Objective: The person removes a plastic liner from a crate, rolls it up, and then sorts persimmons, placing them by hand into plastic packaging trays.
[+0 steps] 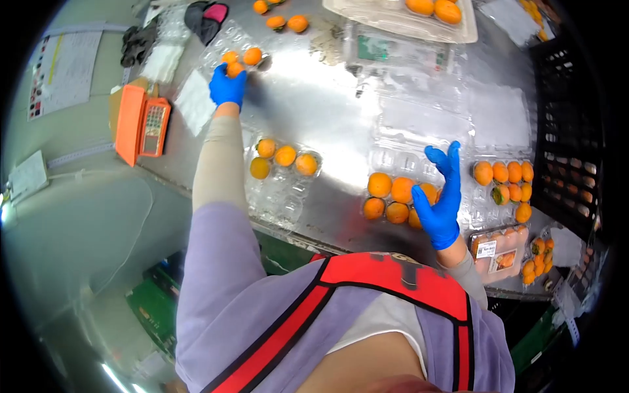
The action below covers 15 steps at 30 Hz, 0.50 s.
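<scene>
My left hand (227, 88), in a blue glove, reaches far out over the steel table, its fingers closed around a persimmon (234, 69). Two more orange persimmons sit right beside it in a clear plastic tray. My right hand (443, 200), also gloved in blue, has thumb and fingers spread. It hovers over or touches the right end of a clear tray holding two rows of persimmons (397, 212), hiding some of them. Between the hands lies another clear tray (283, 200), with several persimmons (285, 155) in its far part and bare cups nearer me.
An orange scale (143, 126) stands at the left table edge. Right of my hand are persimmons in an open pack (500, 172), a labelled closed pack (501, 249) and a black crate (569, 144). A pale tray (400, 18) with persimmons lies at the back.
</scene>
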Each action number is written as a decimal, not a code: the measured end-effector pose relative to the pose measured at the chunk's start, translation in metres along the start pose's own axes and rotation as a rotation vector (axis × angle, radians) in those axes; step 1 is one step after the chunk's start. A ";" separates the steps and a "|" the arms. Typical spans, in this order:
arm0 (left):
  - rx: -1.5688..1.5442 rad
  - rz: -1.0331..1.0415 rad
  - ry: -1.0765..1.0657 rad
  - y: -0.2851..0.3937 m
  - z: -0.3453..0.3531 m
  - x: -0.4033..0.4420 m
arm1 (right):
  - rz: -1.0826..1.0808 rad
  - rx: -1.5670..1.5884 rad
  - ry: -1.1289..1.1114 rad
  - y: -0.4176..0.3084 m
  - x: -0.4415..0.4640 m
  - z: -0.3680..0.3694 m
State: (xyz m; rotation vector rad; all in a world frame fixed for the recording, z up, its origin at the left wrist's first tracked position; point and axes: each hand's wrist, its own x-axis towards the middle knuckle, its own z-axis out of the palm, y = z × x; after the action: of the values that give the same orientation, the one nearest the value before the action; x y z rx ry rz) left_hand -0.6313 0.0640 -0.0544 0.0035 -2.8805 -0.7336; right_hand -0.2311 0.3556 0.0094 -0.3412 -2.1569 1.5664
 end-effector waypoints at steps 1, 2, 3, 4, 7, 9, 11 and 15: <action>0.060 0.026 0.009 -0.005 0.007 0.006 | -0.001 -0.004 0.002 0.003 -0.001 -0.001; 0.123 0.051 0.020 -0.011 0.012 0.011 | 0.007 -0.018 0.014 0.003 -0.001 -0.002; 0.113 0.058 0.004 -0.015 0.013 0.015 | 0.002 -0.035 0.016 0.002 -0.001 -0.003; 0.121 0.063 -0.015 -0.018 0.014 0.018 | -0.003 -0.053 0.017 0.002 -0.001 -0.006; 0.147 0.137 0.010 -0.010 0.013 0.014 | 0.070 -0.061 0.050 0.000 -0.003 -0.027; 0.011 0.239 0.058 0.004 0.013 -0.003 | 0.112 -0.106 0.141 0.002 -0.009 -0.044; -0.277 0.333 0.018 0.022 0.012 -0.030 | 0.144 -0.151 0.205 0.007 -0.018 -0.064; -0.466 0.401 -0.287 0.092 -0.015 -0.150 | 0.243 -0.141 0.221 0.019 -0.041 -0.094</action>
State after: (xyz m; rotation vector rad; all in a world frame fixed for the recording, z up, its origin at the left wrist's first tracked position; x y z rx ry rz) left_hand -0.4772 0.1445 -0.0225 -0.7660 -2.7354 -1.3766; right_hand -0.1498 0.4215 0.0068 -0.8100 -2.1172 1.4238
